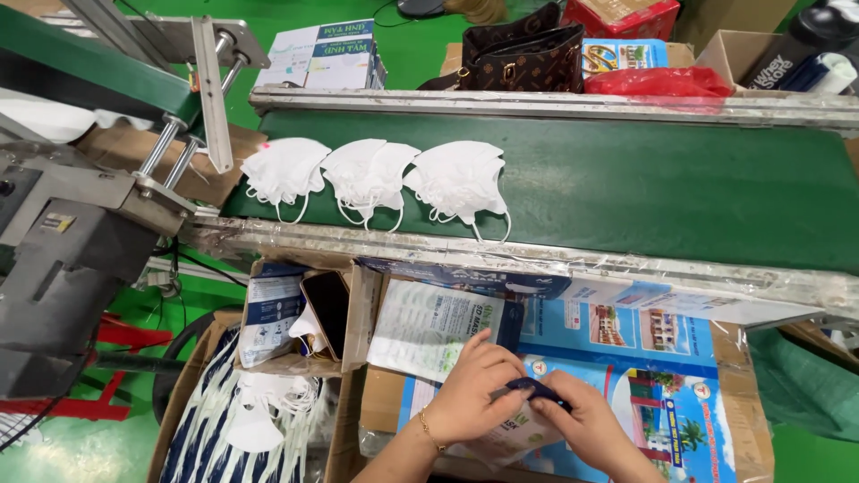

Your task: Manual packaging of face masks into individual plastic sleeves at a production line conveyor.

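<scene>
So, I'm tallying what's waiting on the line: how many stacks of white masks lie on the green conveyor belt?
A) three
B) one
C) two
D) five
A: three stacks of white masks lie side by side at the left end of the green conveyor belt, while both hands work below it.

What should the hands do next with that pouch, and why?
Probably finish pressing the pouch's dark top edge shut. The left hand and right hand both pinch that edge, and the pouch lies on the blue carton. Three stacks of white masks wait on the green belt above, so closing this one looks like the sensible move.
</scene>
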